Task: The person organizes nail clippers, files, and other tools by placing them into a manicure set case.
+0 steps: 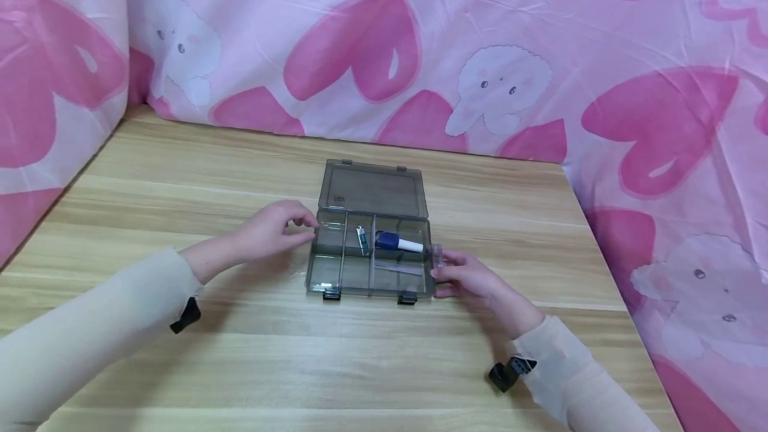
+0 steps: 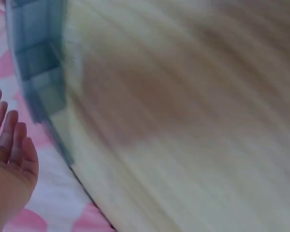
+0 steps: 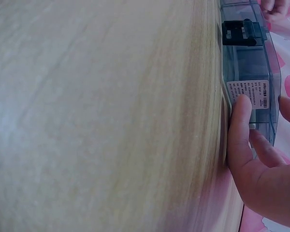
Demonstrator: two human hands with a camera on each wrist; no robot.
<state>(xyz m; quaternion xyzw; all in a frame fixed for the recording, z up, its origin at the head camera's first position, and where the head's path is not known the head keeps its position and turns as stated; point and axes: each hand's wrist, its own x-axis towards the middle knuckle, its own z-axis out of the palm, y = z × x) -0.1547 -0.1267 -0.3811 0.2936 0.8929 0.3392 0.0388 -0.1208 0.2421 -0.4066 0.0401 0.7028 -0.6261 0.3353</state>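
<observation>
A smoky-grey compartment box [image 1: 357, 274] lies on the table with its lid [image 1: 373, 187] folded back. In its back row are a nail clipper [image 1: 362, 240] and a dark blue bottle with a white cap [image 1: 411, 245]. A thin pale strip [image 1: 399, 268] shows in the front right section. My right hand [image 1: 471, 279] holds the box at its right end; one finger lies on the white label [image 3: 248, 94]. Beside those fingers is a small clear piece [image 1: 437, 254], too unclear to name. At the left wall, my left hand [image 1: 273, 232] has loosely bent fingers and holds nothing.
Two black latches, one at the left [image 1: 331, 295] and one at the right [image 1: 407, 299], hang from the box's front edge. The wooden table [image 1: 288, 365] meets a pink heart-patterned cloth [image 1: 252, 32] at the back and sides. Both sleeves carry black wrist mounts.
</observation>
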